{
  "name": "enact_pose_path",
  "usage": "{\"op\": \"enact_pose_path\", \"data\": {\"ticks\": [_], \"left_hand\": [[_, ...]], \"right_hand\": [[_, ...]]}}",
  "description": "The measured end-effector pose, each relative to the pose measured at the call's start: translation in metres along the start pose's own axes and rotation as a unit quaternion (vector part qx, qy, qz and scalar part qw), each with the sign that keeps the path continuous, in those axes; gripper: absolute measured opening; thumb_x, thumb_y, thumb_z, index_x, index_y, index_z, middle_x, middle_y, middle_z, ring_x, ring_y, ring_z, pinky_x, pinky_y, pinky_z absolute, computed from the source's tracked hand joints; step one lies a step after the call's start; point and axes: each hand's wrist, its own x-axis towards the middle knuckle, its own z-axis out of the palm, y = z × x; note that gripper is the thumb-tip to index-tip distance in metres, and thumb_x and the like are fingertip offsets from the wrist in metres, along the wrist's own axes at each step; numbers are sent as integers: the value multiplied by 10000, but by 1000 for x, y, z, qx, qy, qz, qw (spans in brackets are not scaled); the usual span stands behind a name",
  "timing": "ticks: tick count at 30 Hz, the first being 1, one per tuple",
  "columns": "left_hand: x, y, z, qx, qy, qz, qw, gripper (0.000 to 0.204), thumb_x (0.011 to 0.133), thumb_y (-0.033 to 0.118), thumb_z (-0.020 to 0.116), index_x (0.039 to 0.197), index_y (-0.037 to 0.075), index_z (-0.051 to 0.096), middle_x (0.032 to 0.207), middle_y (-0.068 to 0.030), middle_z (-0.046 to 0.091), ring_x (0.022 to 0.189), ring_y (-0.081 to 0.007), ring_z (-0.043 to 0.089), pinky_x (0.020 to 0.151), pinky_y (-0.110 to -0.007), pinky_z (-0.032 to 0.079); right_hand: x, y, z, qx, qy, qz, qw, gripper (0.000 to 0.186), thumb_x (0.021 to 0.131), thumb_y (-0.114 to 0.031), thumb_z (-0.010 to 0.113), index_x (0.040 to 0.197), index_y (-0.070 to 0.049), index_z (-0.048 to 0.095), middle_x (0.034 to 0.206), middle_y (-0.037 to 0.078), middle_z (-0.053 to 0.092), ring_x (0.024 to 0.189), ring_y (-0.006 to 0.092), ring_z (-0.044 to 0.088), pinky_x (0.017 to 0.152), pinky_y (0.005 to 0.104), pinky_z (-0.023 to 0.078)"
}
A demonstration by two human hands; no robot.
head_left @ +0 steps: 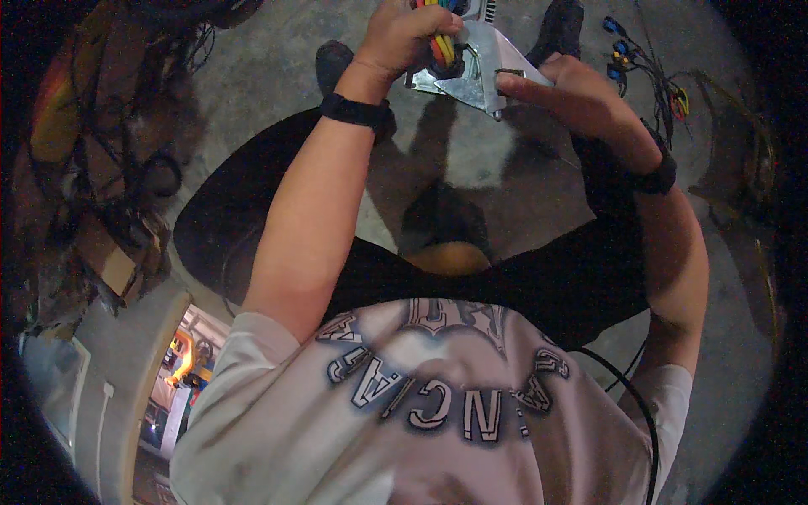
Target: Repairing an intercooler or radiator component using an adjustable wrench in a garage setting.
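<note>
The case [503,52] sits between both hands: left hand [402,40] clamped round wires [443,52] at its left, arm extended; right hand [581,91] gripping its right side, thumb pointing inward.

Grey concrete floor [261,76] with blue-tipped black cables [623,59] strewn rightward

Workshop: concrete floor [261,63], loose cables [680,103] (blue connectors [611,26]).

Dim, grainy, black fisheye rim, shadows on floor [482,160]
</note>
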Motion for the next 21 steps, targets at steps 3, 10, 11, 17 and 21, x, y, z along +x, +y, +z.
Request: {"op": "enact_pose_path", "data": {"ticks": [3,10,11,17,21], "left_hand": [[2,1,6,7,23,10,1000,387,763,126,662,1116,30,537,903,-72,621,781,-209,673,711,-362,577],[3,20,12,39,-17,36,998,623,695,176,614,1272,33,431,968,-7,505,775,-129,530,688,-279,454],[1,17,12,39,-17,37,998,623,695,176,614,1272,33,431,968,-7,505,775,-129,530,688,-279,454],[-9,5,10,-37,38,-60,997,403,755,121,677,1125,36,543,926,-68,615,796,-200,668,719,-351,566],[-3,1,2,13,16,-14,1000,404,755,143,683,1120,29,554,928,-62,626,800,-192,663,741,-340,554]], "right_hand": [[-1,3,-3,91,-79,-39,992,711,889,-660,525,756,24,667,577,66,506,570,145,532,526,344,411],[-1,5,-7,198,-119,-32,972,685,913,-612,536,699,27,655,560,54,513,504,126,496,467,318,385],[-1,3,-6,208,-124,-14,970,681,909,-610,547,691,27,654,564,52,524,511,119,498,479,316,392],[-4,-8,-5,114,-67,36,991,657,903,-606,563,700,11,658,579,63,541,565,120,528,528,332,411],[2,4,-4,134,-105,-48,984,658,892,-617,571,715,11,653,570,62,515,564,133,519,525,336,400]]}}
